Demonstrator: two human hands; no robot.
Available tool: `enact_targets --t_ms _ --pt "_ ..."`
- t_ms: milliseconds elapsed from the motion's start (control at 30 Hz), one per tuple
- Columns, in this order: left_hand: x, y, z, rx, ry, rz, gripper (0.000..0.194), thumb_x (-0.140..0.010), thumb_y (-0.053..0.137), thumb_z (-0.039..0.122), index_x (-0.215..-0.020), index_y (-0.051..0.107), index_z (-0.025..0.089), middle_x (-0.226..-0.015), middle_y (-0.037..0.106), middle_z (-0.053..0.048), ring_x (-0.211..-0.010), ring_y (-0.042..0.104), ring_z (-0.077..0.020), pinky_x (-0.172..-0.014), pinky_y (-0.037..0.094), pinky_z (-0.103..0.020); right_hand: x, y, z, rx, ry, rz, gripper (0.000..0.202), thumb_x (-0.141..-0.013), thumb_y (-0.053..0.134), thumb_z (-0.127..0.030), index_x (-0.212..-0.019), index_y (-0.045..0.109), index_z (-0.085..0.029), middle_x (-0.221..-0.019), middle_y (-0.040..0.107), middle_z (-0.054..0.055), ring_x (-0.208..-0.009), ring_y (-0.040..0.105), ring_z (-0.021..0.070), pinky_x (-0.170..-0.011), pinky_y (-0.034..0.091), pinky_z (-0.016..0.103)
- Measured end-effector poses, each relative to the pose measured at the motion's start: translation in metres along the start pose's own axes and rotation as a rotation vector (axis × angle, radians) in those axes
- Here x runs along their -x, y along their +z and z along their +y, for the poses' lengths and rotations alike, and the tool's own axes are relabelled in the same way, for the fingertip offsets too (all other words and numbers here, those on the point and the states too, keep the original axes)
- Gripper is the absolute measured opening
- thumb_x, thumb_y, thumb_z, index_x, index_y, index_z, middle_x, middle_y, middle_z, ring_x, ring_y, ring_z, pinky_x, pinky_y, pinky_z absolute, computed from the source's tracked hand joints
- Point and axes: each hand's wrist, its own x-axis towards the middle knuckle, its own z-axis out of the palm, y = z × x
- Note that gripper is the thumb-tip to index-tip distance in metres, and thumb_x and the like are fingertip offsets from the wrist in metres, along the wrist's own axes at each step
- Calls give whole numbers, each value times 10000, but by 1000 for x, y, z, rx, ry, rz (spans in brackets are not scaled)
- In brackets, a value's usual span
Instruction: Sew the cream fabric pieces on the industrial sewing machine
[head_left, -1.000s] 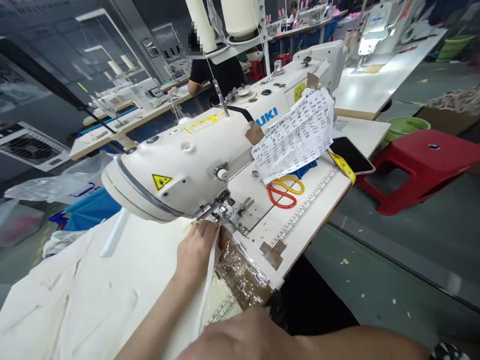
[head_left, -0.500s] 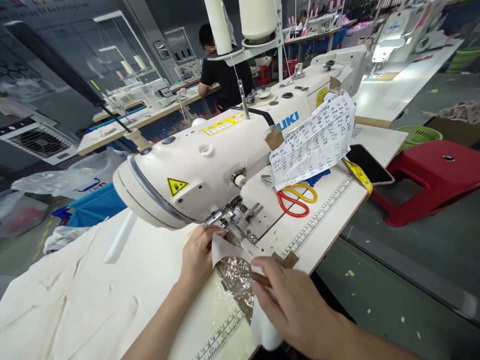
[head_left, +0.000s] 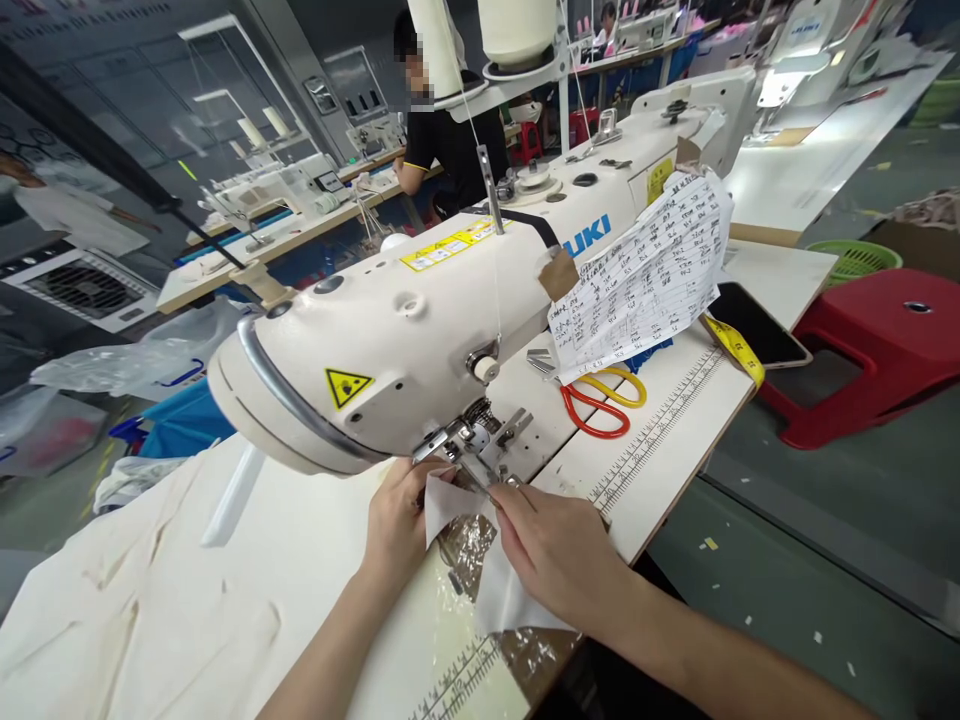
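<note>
Your left hand (head_left: 397, 520) and right hand (head_left: 551, 545) each pinch the white fabric strip (head_left: 450, 500), which lies between them just below the presser foot (head_left: 480, 460) of the sewing machine (head_left: 420, 320).

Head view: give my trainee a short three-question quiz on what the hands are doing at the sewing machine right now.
1. True or false: both hands touch the white fabric strip in front of the presser foot.
2. What lies on the table under the sheet of handwritten numbers? A) a red stool B) scissors with red and yellow handles C) a green basket
3. Which hand is nearer the table's front edge?

Key
1. True: the left hand pinches the strip's upper end and the right hand presses on it.
2. B, the scissors.
3. The right hand.
</note>
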Motion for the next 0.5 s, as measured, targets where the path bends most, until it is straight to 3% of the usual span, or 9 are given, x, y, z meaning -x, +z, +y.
enact_targets --t_ms 500 --pt "2 5 -4 31 -41 0 188 -917 521 349 -918 665 228 -924 705 -63 -879 669 -210 -730 535 -323 -2 3 0 50 4 16 244 -972 470 -131 -1163 621 -142 -864 742 69 -728 731 217 -542 468 288"
